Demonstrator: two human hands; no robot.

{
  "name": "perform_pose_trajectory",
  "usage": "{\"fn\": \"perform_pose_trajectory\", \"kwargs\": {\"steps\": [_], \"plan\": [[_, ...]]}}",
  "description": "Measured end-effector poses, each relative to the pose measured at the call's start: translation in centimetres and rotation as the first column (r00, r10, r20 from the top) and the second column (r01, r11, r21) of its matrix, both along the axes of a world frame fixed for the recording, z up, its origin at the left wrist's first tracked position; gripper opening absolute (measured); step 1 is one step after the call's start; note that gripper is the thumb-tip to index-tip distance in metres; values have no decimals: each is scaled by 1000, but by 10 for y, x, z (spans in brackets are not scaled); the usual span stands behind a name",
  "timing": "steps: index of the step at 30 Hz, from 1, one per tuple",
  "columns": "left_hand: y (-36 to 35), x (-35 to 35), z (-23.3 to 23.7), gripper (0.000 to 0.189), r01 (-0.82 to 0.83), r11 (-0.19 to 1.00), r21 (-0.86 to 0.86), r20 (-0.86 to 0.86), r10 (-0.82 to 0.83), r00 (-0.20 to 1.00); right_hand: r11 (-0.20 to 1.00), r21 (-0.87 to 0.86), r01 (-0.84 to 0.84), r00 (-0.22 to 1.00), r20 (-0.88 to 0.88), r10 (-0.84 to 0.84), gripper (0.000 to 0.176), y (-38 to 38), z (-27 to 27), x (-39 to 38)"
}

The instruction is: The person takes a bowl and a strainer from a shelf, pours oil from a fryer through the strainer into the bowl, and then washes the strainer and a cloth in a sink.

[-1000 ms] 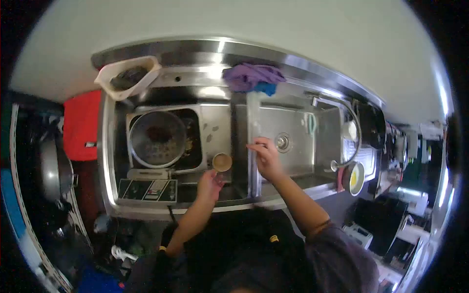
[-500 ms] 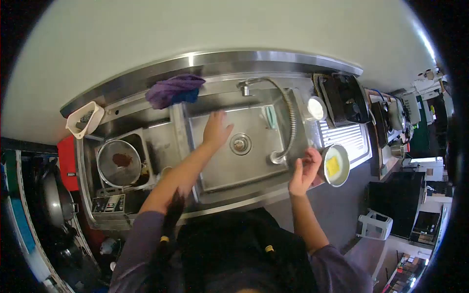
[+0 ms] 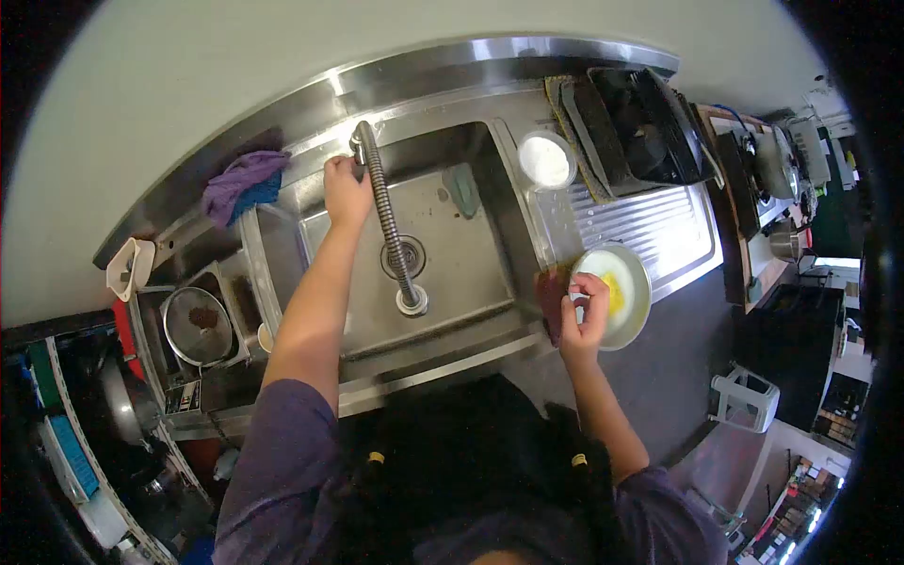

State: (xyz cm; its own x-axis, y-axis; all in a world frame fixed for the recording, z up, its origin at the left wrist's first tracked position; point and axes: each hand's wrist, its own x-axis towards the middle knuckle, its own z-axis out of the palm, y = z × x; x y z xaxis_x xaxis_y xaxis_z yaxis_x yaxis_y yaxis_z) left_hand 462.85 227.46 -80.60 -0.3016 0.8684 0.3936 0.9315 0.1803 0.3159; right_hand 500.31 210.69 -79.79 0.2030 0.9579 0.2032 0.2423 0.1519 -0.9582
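- A kitchen is surrounding the left hand (image 3: 347,196).
- A metal sink (image 3: 461,259) is stretching right of it.
- A drainboard (image 3: 659,231) is lying beyond the right hand (image 3: 586,315).
- A pot (image 3: 783,247) is standing farther right.

The sink (image 3: 457,268) is silver, the cloths (image 3: 235,184) left of it purple and blue; right of it, the bowl (image 3: 635,318) is white, something inside (image 3: 616,294) yellow, the dim patch (image 3: 554,303) probably maroon.

The left hand (image 3: 348,199) is at the faucet (image 3: 381,204).
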Motion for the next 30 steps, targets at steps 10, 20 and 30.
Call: {"fn": "perform_pose_trajectory", "kwargs": {"steps": [10,20,30], "plan": [[-25,-44,-75,53,-54,976,-211,977,212,11,961,9,-276,945,183,269,33,14,-25,-24],[-156,63,-143,42,275,909,-314,881,387,-273,552,43,-833,552,-18,834,51,49,31,-124],[-177,67,-139,33,226,934,-275,903,332,-273,439,3,-899,439,17,899,34,40,36,-149]]}}
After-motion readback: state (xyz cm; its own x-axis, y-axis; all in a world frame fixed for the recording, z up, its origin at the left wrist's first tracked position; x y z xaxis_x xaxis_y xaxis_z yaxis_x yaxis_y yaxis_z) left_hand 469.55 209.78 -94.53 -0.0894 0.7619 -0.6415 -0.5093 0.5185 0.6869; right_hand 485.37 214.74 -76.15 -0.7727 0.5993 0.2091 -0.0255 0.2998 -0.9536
